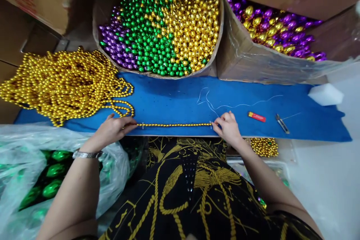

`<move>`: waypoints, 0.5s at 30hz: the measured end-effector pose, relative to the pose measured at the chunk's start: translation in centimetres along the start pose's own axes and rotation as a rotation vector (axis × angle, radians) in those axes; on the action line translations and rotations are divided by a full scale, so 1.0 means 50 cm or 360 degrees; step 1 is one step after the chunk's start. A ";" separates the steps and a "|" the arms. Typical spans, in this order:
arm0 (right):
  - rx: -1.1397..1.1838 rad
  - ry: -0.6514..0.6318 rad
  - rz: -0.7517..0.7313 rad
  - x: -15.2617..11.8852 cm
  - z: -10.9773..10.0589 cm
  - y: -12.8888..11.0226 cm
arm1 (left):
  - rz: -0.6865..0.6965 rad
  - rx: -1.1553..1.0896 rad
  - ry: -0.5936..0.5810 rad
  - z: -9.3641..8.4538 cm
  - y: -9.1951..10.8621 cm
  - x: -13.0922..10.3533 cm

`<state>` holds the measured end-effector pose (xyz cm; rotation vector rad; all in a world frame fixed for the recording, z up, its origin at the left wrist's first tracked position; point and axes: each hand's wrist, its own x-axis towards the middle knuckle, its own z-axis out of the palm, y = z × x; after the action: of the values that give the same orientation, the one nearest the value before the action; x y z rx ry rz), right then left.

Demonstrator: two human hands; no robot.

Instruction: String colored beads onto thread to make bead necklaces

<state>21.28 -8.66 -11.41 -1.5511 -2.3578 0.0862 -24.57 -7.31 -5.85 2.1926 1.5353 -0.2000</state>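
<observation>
A thin strand of gold beads [174,125] is stretched straight along the front edge of the blue cloth [168,101]. Its left end is pinched in my left hand [116,129], beside a small white mark. At the other end, the fingers of my right hand [227,126] close on the strand near a second white mark. White thread [239,105] runs loosely over the cloth from near my right hand. A large heap of gold bead strands [67,82] lies behind my left hand.
Behind the cloth stand a box of green, gold and purple beads [168,30] and a box of larger purple and gold beads [275,30]. At right lie a red lighter [256,116], small cutters [282,123] and a white block [326,94]. Plastic-wrapped green balls [54,170] sit front left.
</observation>
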 end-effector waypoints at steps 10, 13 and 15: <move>-0.0117 -0.0229 0.0017 -0.005 0.010 0.008 | -0.0061 -0.0290 -0.0077 0.011 -0.010 0.015; -0.0160 -0.0138 -0.0045 -0.010 0.016 0.017 | 0.0003 -0.0293 -0.0057 0.013 -0.006 0.016; -0.0179 -0.0095 -0.0085 -0.011 0.022 0.022 | 0.0020 -0.0290 -0.0054 0.013 -0.006 0.018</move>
<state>22.16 -8.56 -12.81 -1.5547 -2.4877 -0.0128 -24.41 -6.76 -6.84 2.0463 1.4605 -0.0887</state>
